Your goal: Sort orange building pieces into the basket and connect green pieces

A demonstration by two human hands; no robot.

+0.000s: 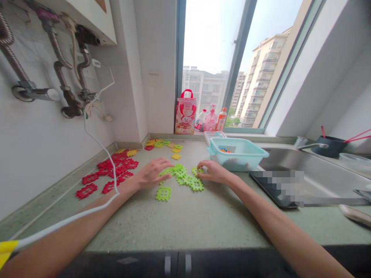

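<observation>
Bright green plastic interlocking tiles (181,175), square with notched edges and window-like openings, lie in an overlapping cluster on the counter (150,227). My left hand (153,172) is at the cluster's left side, fingers stretched out and thumb apart, holding nothing that shows. On the right side, my right hand (213,172) has its thumb and fingertips curled around the right edge of a green tile (196,170); the fingers partly cover it. One green tile (164,194) lies apart, nearer the front. Red tiles (120,166) form a loose pile left of my left hand.
Yellow tiles (176,156) and others lie toward the back wall. A turquoise tub (240,164) holding orange and blue pieces stands right, beside a dark flat object (268,189) and the sink (324,185). A white cable (113,166) hangs across my left forearm.
</observation>
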